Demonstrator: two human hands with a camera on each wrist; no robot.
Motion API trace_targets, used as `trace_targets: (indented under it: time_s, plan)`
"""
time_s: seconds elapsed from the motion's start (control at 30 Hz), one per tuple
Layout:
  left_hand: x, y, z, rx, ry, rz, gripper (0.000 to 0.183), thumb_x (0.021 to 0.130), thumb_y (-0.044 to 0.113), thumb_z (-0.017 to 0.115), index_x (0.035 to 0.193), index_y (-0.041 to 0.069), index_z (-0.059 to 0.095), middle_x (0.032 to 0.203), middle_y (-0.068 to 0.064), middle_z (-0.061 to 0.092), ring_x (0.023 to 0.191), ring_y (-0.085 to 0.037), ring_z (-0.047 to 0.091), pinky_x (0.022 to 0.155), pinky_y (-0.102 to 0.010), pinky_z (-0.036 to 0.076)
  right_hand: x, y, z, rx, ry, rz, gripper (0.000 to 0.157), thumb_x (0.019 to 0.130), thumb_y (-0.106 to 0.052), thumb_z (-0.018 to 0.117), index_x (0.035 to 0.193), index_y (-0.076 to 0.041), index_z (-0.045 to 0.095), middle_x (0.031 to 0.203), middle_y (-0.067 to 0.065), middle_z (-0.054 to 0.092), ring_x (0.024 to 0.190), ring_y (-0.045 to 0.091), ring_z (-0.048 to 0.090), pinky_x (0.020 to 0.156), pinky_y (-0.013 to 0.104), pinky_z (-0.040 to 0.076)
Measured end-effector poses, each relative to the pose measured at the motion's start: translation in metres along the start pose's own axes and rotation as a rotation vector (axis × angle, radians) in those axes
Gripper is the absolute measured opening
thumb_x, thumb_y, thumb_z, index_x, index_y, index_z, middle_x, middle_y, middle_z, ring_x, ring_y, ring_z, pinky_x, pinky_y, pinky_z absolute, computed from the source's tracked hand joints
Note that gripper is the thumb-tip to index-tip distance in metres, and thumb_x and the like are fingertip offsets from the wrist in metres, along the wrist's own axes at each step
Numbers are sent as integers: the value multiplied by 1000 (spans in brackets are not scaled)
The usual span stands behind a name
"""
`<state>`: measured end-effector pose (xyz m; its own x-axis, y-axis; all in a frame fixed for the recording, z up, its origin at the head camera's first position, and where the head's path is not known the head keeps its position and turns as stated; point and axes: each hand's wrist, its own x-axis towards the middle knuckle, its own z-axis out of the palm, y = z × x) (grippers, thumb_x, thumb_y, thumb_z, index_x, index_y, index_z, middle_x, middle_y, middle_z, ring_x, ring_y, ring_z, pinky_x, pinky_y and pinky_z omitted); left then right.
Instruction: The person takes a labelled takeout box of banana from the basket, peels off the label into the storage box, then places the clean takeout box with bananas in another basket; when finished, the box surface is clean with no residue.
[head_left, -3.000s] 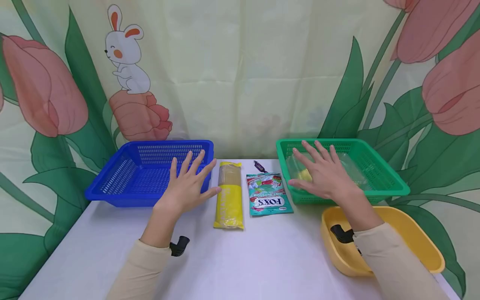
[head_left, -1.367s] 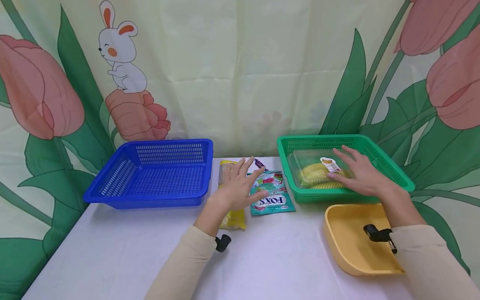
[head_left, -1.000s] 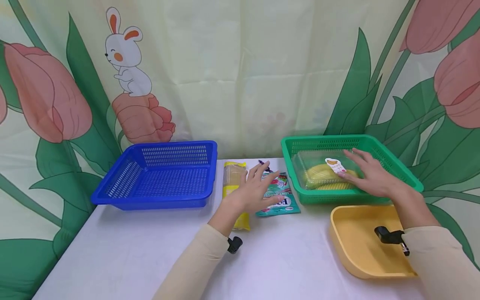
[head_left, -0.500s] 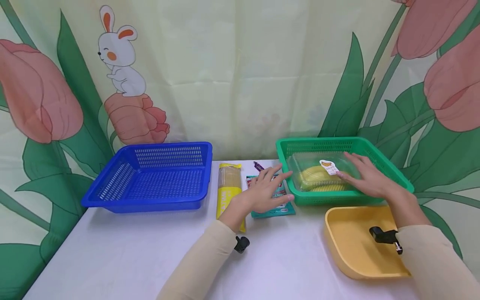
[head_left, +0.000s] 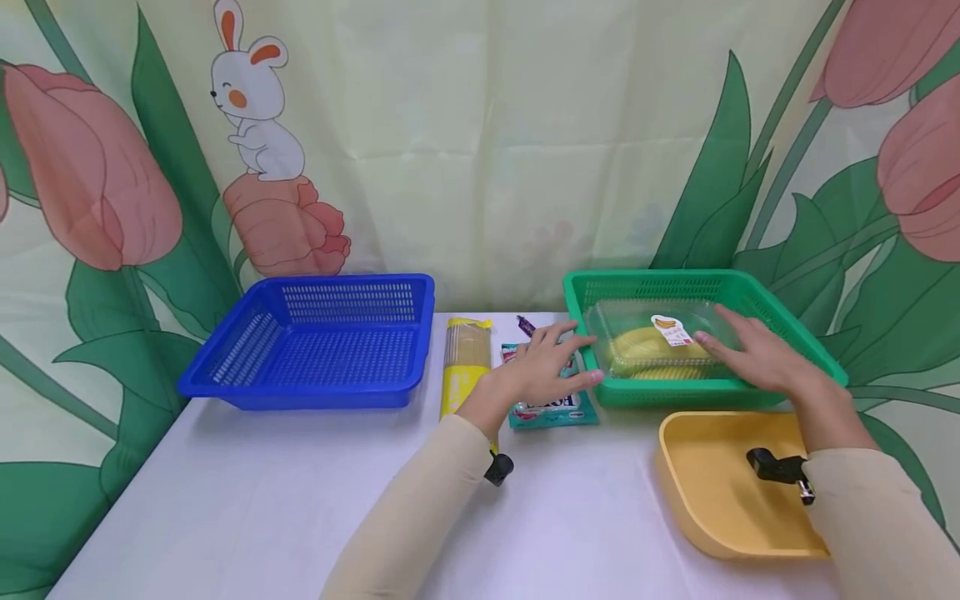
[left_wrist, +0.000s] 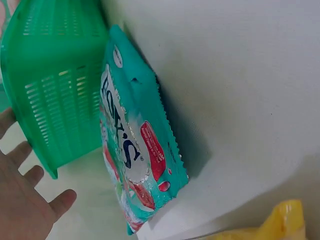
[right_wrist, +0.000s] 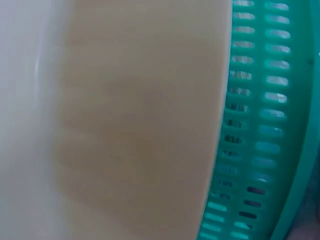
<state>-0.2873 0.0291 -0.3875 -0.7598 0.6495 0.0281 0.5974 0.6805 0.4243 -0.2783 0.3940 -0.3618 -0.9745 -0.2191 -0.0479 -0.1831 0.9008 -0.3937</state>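
A clear plastic clamshell box (head_left: 615,321) with yellow fruit and a banana label sits in the green basket (head_left: 806,350). My right hand (head_left: 768,354) is over the basket at the box's right end, fingers extended and thumb beside the label. My left hand (head_left: 536,375) reaches across the teal FOX'S candy bag (head_left: 558,417), its spread fingertips right at the basket's left rim. In the left wrist view, the left hand (left_wrist: 25,195) shows nothing between its fingers, with the candy bag (left_wrist: 132,145) beside it. The right hand is mostly out of its wrist view.
Partly behind the left forearm lies a yellow pasta packet (head_left: 467,358). A small purple-wrapped sweet (head_left: 527,326) is at the table's back. The blue basket (head_left: 300,396) stands on the left, and a yellow tub (head_left: 720,492) sits in front of the green basket, under the right wrist.
The left hand has moved right from beside the blue basket, over the pasta packet, to the green basket's left rim. The right hand has shifted right, from over the box to its right end.
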Motion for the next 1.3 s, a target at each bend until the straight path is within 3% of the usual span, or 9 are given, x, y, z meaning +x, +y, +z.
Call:
trace_targets:
  time_s: [0.2,0.27,0.53,0.7,0.97,1.03,1.1,1.2,1.3]
  plan:
    - [2,1,4,-38,16,-3,73,98,69,49,161,34,31,173,0,6,156,-31,14,120,-62,25,-5,5,-7,29,-63,87,91,107,-58,35,161,3,-4,151,48,27,135,68,29,101,79,30]
    - [1,1,7,-51,22,-14,76,97,70,50,161,35,29,173,1,5,156,-32,14,120,-62,25,-5,5,-8,75,-71,99,91,107,-59,34,162,3,-4,152,48,26,135,67,28,100,80,30]
    - [-6,-3,13,-58,48,-43,90,94,74,52,164,29,19,174,1,7,157,-32,15,120,-63,24,-8,7,0,277,34,34,80,109,-48,43,164,-2,9,157,39,24,139,59,28,99,75,36]
    - [-4,-4,12,-49,50,-45,87,94,76,50,163,32,22,173,2,7,157,-32,15,120,-63,23,-15,12,-2,388,92,20,73,110,-44,44,165,-7,15,157,34,26,138,57,30,99,74,35]
    - [0,2,5,-37,10,-49,86,92,76,52,162,32,28,171,5,13,151,-31,25,117,-61,29,-22,20,-8,440,97,68,67,110,-45,42,165,-15,19,160,27,25,135,48,34,102,73,35]
    - [-1,3,4,-28,4,-62,85,92,77,52,161,33,28,170,6,14,150,-30,25,116,-62,30,-24,21,-7,463,98,68,64,111,-43,41,165,-17,20,152,16,40,135,46,33,103,73,33]
    - [0,3,3,-21,1,-67,86,92,77,52,162,34,27,171,6,12,151,-30,25,117,-62,29,-25,20,-8,498,106,78,62,111,-44,40,165,-20,22,138,-3,51,137,47,30,107,75,29]
    - [0,2,2,-38,-6,-64,87,92,77,52,163,33,25,172,5,9,154,-33,20,118,-64,26,-27,15,-9,525,153,94,61,110,-46,41,164,-24,26,118,-24,50,140,44,31,110,75,25]
    - [1,1,0,-81,-10,-60,88,93,73,55,163,30,24,173,2,7,156,-37,16,119,-67,22,-26,8,-10,510,221,97,60,108,-48,43,163,-25,30,130,-12,52,131,24,42,110,71,29]
